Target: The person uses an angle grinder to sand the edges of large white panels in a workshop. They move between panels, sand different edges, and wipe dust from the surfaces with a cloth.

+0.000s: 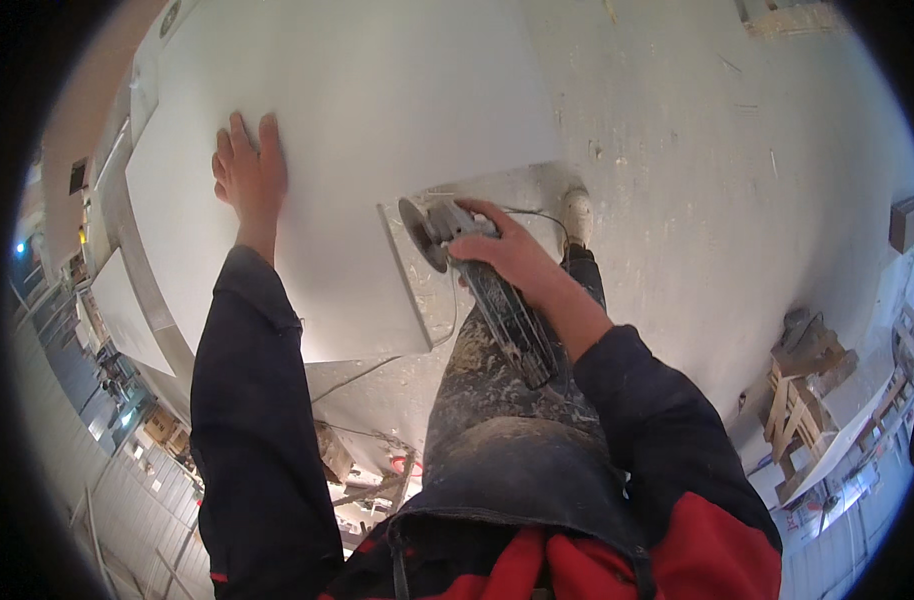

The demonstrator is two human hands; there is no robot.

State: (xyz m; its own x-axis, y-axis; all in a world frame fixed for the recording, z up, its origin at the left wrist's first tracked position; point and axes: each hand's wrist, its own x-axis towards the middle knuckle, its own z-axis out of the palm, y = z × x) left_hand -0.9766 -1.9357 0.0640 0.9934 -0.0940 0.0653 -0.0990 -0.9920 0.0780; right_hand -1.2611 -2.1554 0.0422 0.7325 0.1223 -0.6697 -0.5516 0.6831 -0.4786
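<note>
A large white panel (347, 240) lies in front of me, with a rectangular notch cut out of its near right corner. My left hand (250, 172) rests flat on the panel, its fingers spread and holding nothing. In my right hand (512, 250) is an angle grinder (502, 310), gripped around its body near the head. The grinder's disc (422, 235) faces left, close to the notch's edge; whether it touches the edge or spins I cannot tell. White dust coats the grinder. Its underside and some of my right fingers are hidden.
A cord (357, 376) trails under the panel's near edge. My shoe (577, 215) stands on the dusty, pale floor (697, 200) beside the notch. Wooden pallets (799, 420) stand to the right, and a grey block (909, 222) lies at the far right. Another white sheet (127, 310) is at the left.
</note>
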